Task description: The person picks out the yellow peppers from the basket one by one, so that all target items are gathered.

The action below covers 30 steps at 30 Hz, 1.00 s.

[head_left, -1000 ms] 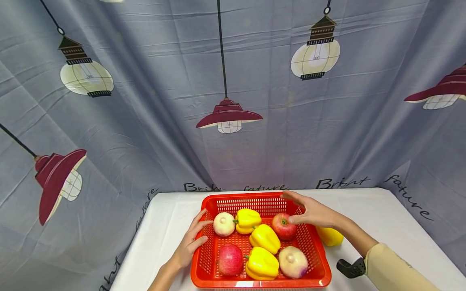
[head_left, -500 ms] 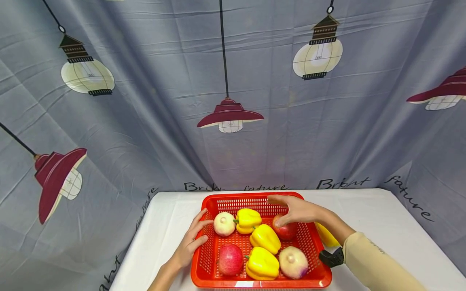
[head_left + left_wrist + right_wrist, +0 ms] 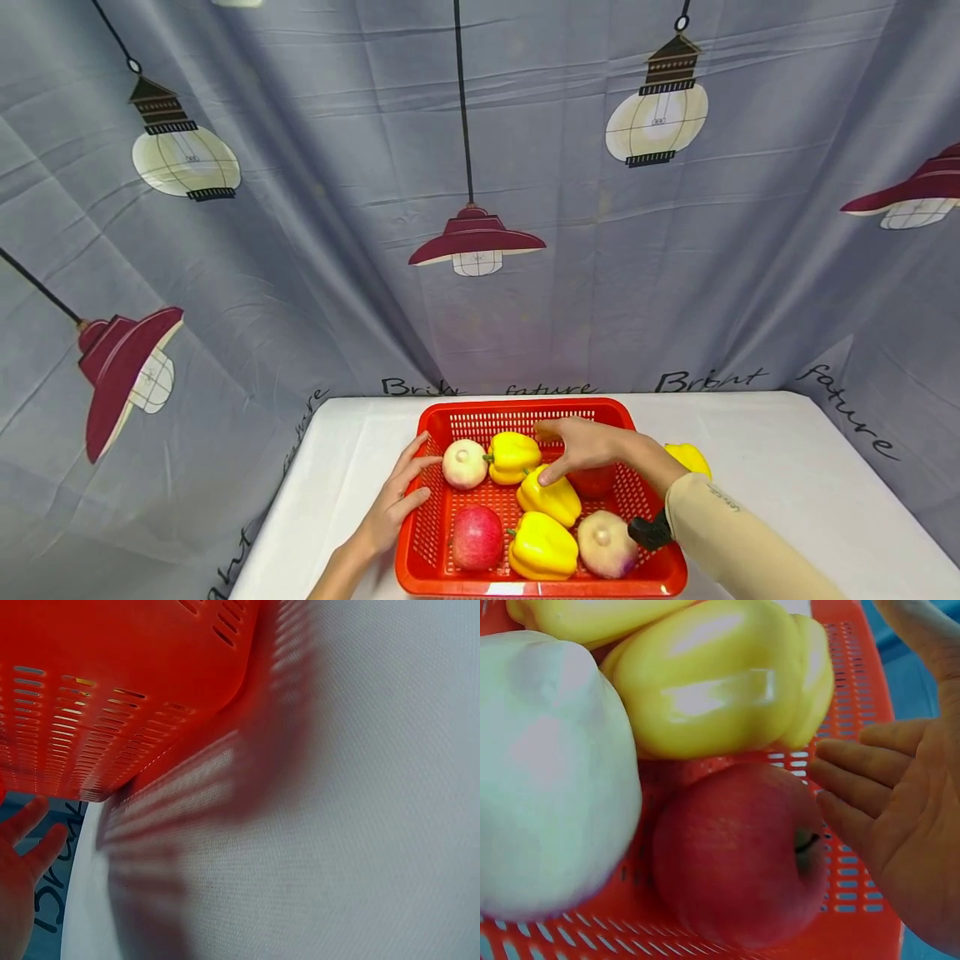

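Observation:
A red slotted plastic basket (image 3: 480, 588) holds several yellow bell peppers, two red apples and two pale round turnips. Spread fingers of my left hand (image 3: 397, 504) touch its left rim. Inside the basket my right hand (image 3: 588, 446) hovers palm down, fingers loosely extended and gripping nothing. Its thumb overlaps the middle bell pepper (image 3: 553, 502) in the head view; contact is unclear. Partly hidden beneath that hand is the right apple (image 3: 597, 482). The right wrist view shows this apple (image 3: 735, 851) apart from the palm. At the back sits another bell pepper (image 3: 514, 457).
The front row has an apple (image 3: 477, 538), a bell pepper (image 3: 543, 546) and a purple-tinged turnip (image 3: 606, 543). A smaller turnip (image 3: 464, 464) lies back left. Outside the basket, a yellow bell pepper (image 3: 690, 457) rests on the white table (image 3: 772, 475). Grey curtain (image 3: 337, 208) hangs behind.
My right hand has moved left from above the right apple to above the middle bell pepper. The left hand stays at the rim, and the basket's contents keep their places.

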### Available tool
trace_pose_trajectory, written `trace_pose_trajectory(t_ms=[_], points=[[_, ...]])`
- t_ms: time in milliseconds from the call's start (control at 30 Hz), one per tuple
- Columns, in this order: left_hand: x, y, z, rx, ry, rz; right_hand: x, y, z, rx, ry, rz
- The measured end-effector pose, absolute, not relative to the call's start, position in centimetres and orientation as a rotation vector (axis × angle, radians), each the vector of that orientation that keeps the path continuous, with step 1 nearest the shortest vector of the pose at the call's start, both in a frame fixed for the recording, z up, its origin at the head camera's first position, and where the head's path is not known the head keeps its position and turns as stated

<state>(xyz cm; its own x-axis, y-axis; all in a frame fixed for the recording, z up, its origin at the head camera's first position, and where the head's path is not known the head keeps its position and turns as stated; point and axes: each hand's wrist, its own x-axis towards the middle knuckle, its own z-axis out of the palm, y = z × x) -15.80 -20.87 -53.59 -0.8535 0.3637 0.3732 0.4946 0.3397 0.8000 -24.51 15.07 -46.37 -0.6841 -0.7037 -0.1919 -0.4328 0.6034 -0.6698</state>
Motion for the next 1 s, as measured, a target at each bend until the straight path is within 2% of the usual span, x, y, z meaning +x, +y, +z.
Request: trace_pose_trajectory(t_ms=[467, 1000], points=[[-15.9, -20.9, -53.8, -0.778, -2.488, -1.538, -25.4, 13.0, -47.7, -0.838, 2.467, -0.703], [-15.7, -20.8, -53.5, -0.787, -2.459, -1.513, -26.3, 13.2, -48.5, -0.908, 2.332, -0.989]])
